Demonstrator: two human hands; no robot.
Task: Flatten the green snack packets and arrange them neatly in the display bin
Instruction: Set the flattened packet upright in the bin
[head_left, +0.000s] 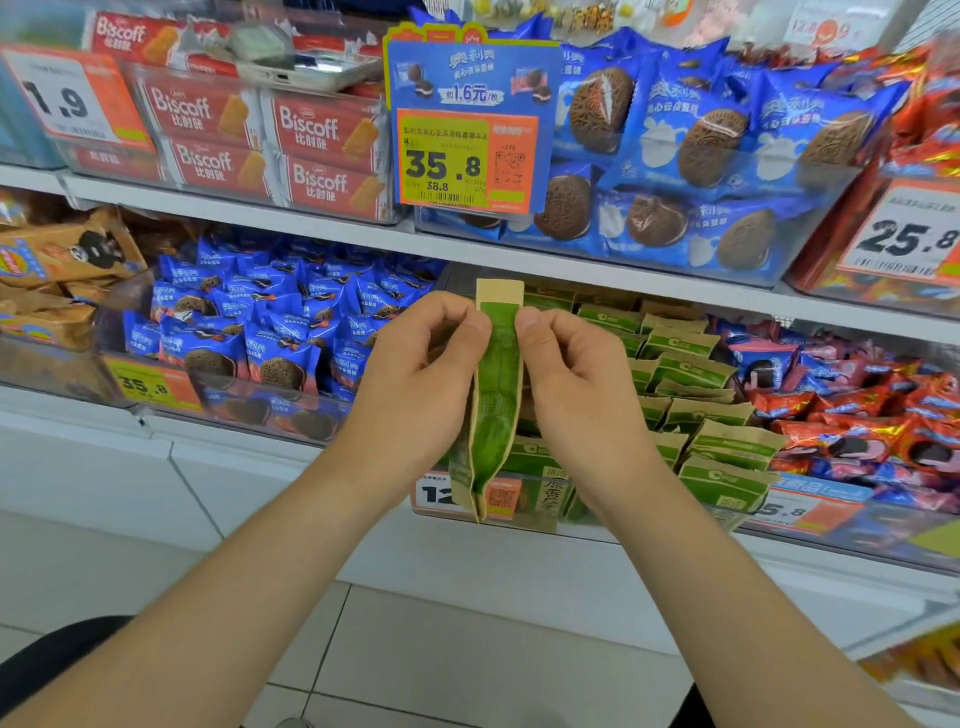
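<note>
A green and tan snack packet (496, 395) is held upright, edge-on to me, in front of the middle shelf. My left hand (415, 379) pinches its left side near the top, thumb tip on the green face. My right hand (576, 384) pinches the right side at the same height. Behind the hands stands the clear display bin (649, 525), holding several green packets (696, 405) in rough rows, some tilted. The bin's left part is hidden by my hands and the packet.
To the left is a bin of blue cookie packets (270, 332); to the right, red and blue packets (852, 415). On the shelf above are Biscoff boxes (291, 145), blue sandwich-cookie packs (701, 156) and a price sign (467, 156). White shelf base and tiled floor (467, 665) lie below.
</note>
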